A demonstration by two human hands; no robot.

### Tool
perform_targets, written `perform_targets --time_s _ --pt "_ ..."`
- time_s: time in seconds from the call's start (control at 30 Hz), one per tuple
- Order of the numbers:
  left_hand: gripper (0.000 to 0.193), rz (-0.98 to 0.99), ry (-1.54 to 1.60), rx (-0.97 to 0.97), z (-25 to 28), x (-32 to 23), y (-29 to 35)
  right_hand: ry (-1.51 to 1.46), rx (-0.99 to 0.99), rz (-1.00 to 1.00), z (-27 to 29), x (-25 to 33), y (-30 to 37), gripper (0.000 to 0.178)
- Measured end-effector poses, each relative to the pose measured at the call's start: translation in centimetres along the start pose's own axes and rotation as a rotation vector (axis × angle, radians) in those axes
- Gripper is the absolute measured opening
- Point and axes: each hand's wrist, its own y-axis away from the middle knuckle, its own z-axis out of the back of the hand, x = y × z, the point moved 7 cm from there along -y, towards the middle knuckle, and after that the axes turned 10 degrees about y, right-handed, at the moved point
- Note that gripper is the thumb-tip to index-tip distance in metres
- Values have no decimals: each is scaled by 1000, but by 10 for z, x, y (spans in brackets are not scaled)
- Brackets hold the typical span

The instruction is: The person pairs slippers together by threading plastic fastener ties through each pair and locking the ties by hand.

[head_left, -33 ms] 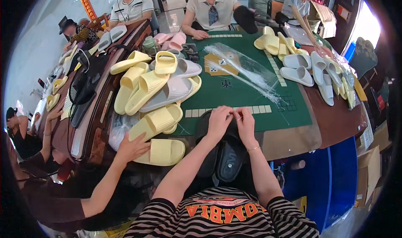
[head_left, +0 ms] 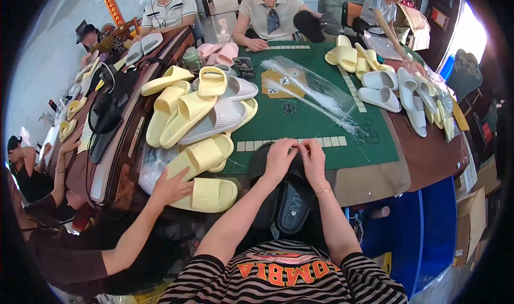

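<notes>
A pair of black slippers rests at the table's near edge in front of me; the insole of the right slipper shows, and the left slipper lies partly under my forearm. Over their front ends my left hand is closed in a pinch. Close beside it, my right hand pinches too, fingertips almost meeting the left ones. Whatever thin thing lies between the fingertips is too small to make out. Clear plastic bags with white plastic fastener strands lie on the green mat beyond.
Yellow and grey slippers are heaped to the left, where a co-worker's hand touches a yellow slipper. More slippers lie to the right. The green mat covers the table. Across it, a person holds a black slipper.
The person across the table has shifted the black slipper slightly, and a grey shape shows beside it. My hands stay nearly in place, still pinched.
</notes>
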Motion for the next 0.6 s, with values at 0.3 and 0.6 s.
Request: perform_targets --time_s 0.3,0.6 --pt "11 154 148 -133 4 26 16 -23 -172 -186 15 -28 2 11" --pt "13 130 156 -140 4 27 20 77 -136 -36 5 -11 3 7"
